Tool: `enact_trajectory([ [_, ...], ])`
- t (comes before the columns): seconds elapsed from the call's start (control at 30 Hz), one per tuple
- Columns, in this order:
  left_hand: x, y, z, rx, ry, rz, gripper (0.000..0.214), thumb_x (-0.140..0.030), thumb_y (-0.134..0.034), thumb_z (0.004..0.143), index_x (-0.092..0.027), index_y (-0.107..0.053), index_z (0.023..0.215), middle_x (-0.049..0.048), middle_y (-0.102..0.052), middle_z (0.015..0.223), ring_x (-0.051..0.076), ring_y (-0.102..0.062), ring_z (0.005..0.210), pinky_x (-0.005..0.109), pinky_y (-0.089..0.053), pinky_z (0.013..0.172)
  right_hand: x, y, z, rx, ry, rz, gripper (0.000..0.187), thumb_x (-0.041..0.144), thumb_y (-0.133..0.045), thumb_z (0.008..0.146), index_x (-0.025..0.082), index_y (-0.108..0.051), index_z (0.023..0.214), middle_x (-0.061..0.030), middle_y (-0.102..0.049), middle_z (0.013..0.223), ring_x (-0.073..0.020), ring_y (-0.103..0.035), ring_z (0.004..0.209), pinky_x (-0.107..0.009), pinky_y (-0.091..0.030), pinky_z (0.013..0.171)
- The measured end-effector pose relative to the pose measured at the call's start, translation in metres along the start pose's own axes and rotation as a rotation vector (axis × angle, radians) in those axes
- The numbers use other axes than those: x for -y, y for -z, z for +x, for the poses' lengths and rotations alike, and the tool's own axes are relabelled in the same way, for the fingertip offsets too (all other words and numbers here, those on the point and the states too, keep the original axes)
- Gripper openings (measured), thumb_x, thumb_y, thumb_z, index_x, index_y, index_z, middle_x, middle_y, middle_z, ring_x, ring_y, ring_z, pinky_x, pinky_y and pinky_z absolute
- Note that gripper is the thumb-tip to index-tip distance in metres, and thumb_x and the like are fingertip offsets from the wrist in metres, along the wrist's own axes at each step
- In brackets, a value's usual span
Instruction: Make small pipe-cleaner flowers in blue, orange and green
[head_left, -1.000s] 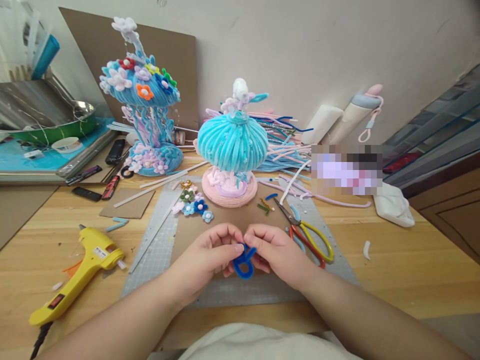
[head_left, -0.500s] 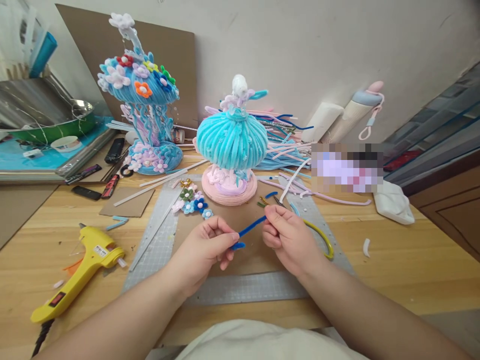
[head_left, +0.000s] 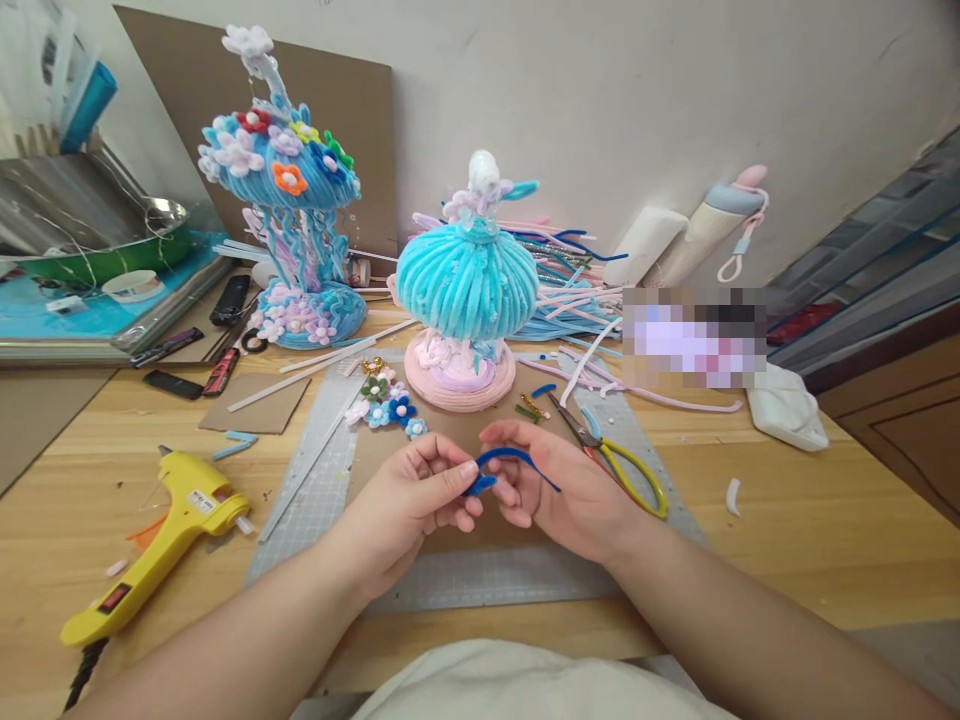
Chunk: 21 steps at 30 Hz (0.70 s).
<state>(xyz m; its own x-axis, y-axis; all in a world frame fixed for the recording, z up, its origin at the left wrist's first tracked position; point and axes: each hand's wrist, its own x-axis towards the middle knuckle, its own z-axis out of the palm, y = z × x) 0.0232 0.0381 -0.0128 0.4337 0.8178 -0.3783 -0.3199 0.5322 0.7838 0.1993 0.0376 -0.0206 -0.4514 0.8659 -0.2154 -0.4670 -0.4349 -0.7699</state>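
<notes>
My left hand [head_left: 420, 490] pinches a dark blue pipe cleaner [head_left: 508, 452] between thumb and fingertips, close to its short bent end. The long end arches to the right and lies across the fingers of my right hand [head_left: 566, 490]. That hand has its fingers apart and loosely curled, not gripping the strip. Just beyond my hands, several small pipe-cleaner flowers [head_left: 401, 408] lie on a piece of cardboard [head_left: 450, 535]. Yellow-handled pliers or scissors [head_left: 634, 478] rest beside my right hand. A turquoise domed pipe-cleaner figure [head_left: 466, 280] stands on a round pink base [head_left: 459, 395] behind.
A yellow glue gun [head_left: 161, 540] lies at left. A taller blue jellyfish-like figure [head_left: 289, 190] with flowers stands at back left. The grey cutting mat [head_left: 480, 585] lies under the cardboard. Loose pipe cleaners [head_left: 570, 320] are heaped behind; a white case [head_left: 787, 405] sits at right.
My right hand has let go of the blue pipe cleaner's far end and its fingers have spread. The strip, straight before, now curves. My left hand keeps its pinch.
</notes>
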Motion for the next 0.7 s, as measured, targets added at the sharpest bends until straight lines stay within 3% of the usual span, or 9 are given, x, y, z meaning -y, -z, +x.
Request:
enact_trajectory([
  [0.1, -0.001, -0.001, -0.001, 0.012, 0.010, -0.030, 0.020, -0.023, -0.069, 0.072, -0.016, -0.051, 0.075, -0.0014, -0.062, 0.066, 0.007, -0.057, 0.054, 0.014, -0.045, 0.047, -0.005, 0.000, 0.000, 0.018, -0.035, 0.009, 0.026, 0.033, -0.069, 0.073, 0.017, -0.060, 0.091, -0.0007, -0.057, 0.075, -0.0078, -0.050, 0.057, -0.018, -0.037, 0.045],
  [0.23, -0.001, -0.001, -0.002, 0.050, 0.082, -0.038, 0.020, -0.024, -0.067, 0.074, -0.017, -0.048, 0.073, -0.0022, -0.060, 0.063, 0.005, -0.052, 0.049, 0.012, -0.038, 0.040, -0.007, 0.004, 0.002, -0.016, -0.034, -0.160, 0.015, 0.026, -0.066, 0.077, 0.016, -0.057, 0.083, 0.0016, -0.057, 0.066, -0.0066, -0.049, 0.050, -0.018, -0.036, 0.045],
  [0.3, 0.000, -0.001, -0.001, 0.052, 0.080, 0.042, 0.022, -0.025, -0.068, 0.072, -0.017, -0.048, 0.071, -0.0017, -0.061, 0.064, 0.005, -0.051, 0.048, 0.012, -0.037, 0.040, -0.006, 0.004, 0.002, -0.024, 0.013, -0.411, 0.011, 0.026, -0.058, 0.082, 0.017, -0.056, 0.089, 0.0002, -0.059, 0.069, -0.0101, -0.054, 0.056, -0.022, -0.041, 0.051],
  [0.37, 0.004, -0.001, 0.000, 0.005, 0.022, 0.207, 0.025, -0.028, -0.069, 0.071, -0.017, -0.047, 0.070, -0.0025, -0.059, 0.060, 0.006, -0.049, 0.046, 0.014, -0.037, 0.039, -0.004, 0.003, 0.000, -0.008, 0.151, -0.813, 0.011, 0.022, -0.053, 0.085, 0.019, -0.056, 0.095, -0.0026, -0.062, 0.077, -0.0145, -0.057, 0.070, -0.027, -0.044, 0.062],
  [0.47, 0.009, -0.001, 0.001, -0.096, -0.115, 0.494, 0.024, -0.032, -0.067, 0.071, -0.018, -0.047, 0.069, -0.0053, -0.052, 0.053, 0.006, -0.044, 0.043, 0.014, -0.035, 0.036, -0.002, 0.001, -0.004, 0.060, 0.373, -1.361, 0.011, 0.018, -0.047, 0.088, 0.019, -0.059, 0.087, -0.0039, -0.060, 0.082, -0.0157, -0.055, 0.078, -0.027, -0.039, 0.066],
  [0.57, 0.011, -0.001, 0.001, -0.085, -0.156, 0.630, 0.019, -0.033, -0.061, 0.075, -0.019, -0.047, 0.074, -0.0052, -0.051, 0.059, 0.007, -0.042, 0.043, 0.015, -0.035, 0.035, -0.003, 0.001, -0.006, 0.108, 0.431, -1.592, 0.017, 0.013, -0.043, 0.089, 0.017, -0.055, 0.078, -0.0021, -0.056, 0.075, -0.0135, -0.051, 0.069, -0.024, -0.035, 0.059],
  [0.7, 0.009, 0.002, 0.003, -0.032, -0.072, 0.732, 0.018, -0.036, -0.051, 0.080, -0.018, -0.051, 0.082, -0.0029, -0.054, 0.068, 0.008, -0.046, 0.042, 0.019, -0.041, 0.035, -0.006, 0.002, -0.005, 0.100, 0.465, -1.697, 0.018, 0.016, -0.043, 0.089, 0.017, -0.053, 0.075, -0.0020, -0.056, 0.073, -0.0134, -0.050, 0.068, -0.024, -0.033, 0.060],
])
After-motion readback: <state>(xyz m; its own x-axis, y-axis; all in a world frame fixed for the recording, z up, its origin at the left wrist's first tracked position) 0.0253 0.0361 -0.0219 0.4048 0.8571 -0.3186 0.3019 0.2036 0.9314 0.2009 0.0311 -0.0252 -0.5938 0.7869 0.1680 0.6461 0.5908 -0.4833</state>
